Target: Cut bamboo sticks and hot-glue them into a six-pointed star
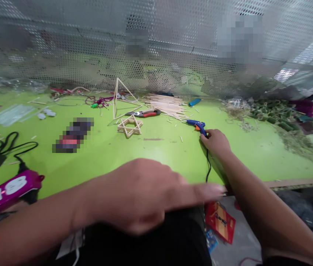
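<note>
My right hand [216,142] reaches out over the green table [103,151] and is closed round the handle of a blue and orange glue gun [198,126], whose black cord runs back to the table's front edge. My left hand [145,194] hovers close to the camera above the front edge, blurred, with the forefinger stretched to the right and the other fingers curled under; nothing shows in it. A star made of wooden sticks [130,126] lies flat ahead of it, and a stick pyramid frame [121,98] stands behind the star.
A heap of loose sticks [166,103] and red-handled pliers [144,113] lie at the back. A blue lighter [194,102] is near the perforated metal wall. Green rolls [272,114] pile up at right. A pink power strip [7,192] sits at left. Red packets [220,221] lie below the edge.
</note>
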Action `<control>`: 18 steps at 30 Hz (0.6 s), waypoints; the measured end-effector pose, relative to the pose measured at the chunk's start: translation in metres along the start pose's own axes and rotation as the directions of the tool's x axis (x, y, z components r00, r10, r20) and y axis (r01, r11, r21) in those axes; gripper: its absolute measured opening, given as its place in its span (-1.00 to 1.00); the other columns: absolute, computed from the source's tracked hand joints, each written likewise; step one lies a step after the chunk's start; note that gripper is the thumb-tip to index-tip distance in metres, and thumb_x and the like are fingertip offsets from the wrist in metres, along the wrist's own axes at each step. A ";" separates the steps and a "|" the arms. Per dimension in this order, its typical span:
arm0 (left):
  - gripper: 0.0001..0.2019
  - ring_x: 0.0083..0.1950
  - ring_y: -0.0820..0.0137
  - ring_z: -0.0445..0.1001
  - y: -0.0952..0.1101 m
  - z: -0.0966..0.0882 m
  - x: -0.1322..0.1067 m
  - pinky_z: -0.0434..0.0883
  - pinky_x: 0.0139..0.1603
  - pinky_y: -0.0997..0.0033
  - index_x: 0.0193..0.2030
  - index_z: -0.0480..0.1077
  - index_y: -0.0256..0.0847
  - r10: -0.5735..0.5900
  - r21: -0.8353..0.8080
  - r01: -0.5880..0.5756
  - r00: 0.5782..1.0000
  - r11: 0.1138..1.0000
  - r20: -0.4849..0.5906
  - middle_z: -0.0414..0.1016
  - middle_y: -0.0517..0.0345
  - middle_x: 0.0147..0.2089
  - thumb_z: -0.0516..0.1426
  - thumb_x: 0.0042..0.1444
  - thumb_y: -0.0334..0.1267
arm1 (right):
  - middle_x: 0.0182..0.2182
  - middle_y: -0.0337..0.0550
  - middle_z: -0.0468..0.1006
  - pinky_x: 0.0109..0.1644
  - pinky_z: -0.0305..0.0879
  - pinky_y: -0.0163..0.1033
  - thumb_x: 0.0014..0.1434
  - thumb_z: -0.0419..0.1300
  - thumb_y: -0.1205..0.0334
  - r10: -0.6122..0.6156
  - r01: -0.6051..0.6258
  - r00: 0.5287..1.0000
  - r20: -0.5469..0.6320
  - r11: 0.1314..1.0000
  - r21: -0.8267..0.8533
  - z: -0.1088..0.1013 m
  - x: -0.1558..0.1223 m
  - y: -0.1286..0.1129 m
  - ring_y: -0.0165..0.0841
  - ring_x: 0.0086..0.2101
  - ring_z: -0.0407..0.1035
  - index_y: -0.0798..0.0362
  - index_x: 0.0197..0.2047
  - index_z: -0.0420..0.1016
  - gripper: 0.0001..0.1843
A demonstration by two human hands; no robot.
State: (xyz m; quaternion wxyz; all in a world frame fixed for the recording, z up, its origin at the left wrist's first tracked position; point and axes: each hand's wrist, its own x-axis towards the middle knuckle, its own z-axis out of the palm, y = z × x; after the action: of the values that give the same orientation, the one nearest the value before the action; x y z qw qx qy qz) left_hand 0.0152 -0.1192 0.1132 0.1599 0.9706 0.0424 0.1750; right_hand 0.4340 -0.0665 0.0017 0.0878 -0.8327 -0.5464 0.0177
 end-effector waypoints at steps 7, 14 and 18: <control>-0.64 -0.11 0.15 0.72 -0.093 0.035 -0.007 0.47 -0.20 0.23 0.14 0.73 -0.11 -0.332 0.267 0.286 0.932 0.920 0.147 0.79 0.02 -0.08 0.15 0.38 -0.41 | 0.04 0.34 0.73 -0.05 0.46 -0.01 0.46 0.19 0.00 0.029 -0.023 0.999 0.037 0.989 -0.149 -0.018 0.014 0.001 0.06 -0.04 0.63 0.13 0.23 0.76 -0.48; -0.68 -0.03 0.11 0.75 -0.130 0.056 -0.023 0.51 -0.10 0.15 0.11 0.71 -0.16 -0.391 0.108 0.398 0.917 0.911 -0.076 0.82 -0.03 0.00 0.12 0.48 -0.24 | 0.00 0.24 0.74 -0.08 0.42 -0.05 0.51 0.16 -0.10 -0.153 0.159 0.987 0.042 0.965 -0.210 -0.040 0.046 -0.050 0.03 -0.06 0.61 0.04 0.06 0.80 -0.52; -0.69 -0.01 0.10 0.77 -0.132 0.058 -0.027 0.54 -0.04 0.13 0.11 0.71 -0.17 -0.421 0.050 0.428 0.901 0.903 -0.105 0.83 -0.01 0.02 0.12 0.48 -0.23 | 0.05 0.12 0.77 0.06 0.46 -0.09 0.55 0.20 0.05 -0.351 0.368 0.928 0.129 0.917 -0.154 -0.032 0.084 -0.110 -0.04 0.03 0.60 0.01 0.10 0.77 -0.65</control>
State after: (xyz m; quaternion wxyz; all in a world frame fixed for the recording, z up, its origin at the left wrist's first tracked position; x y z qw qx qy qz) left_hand 0.0071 -0.0150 0.0095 0.1571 0.9340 0.2664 0.1788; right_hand 0.3717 0.0485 0.0567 -0.0110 -0.7206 -0.6932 -0.0057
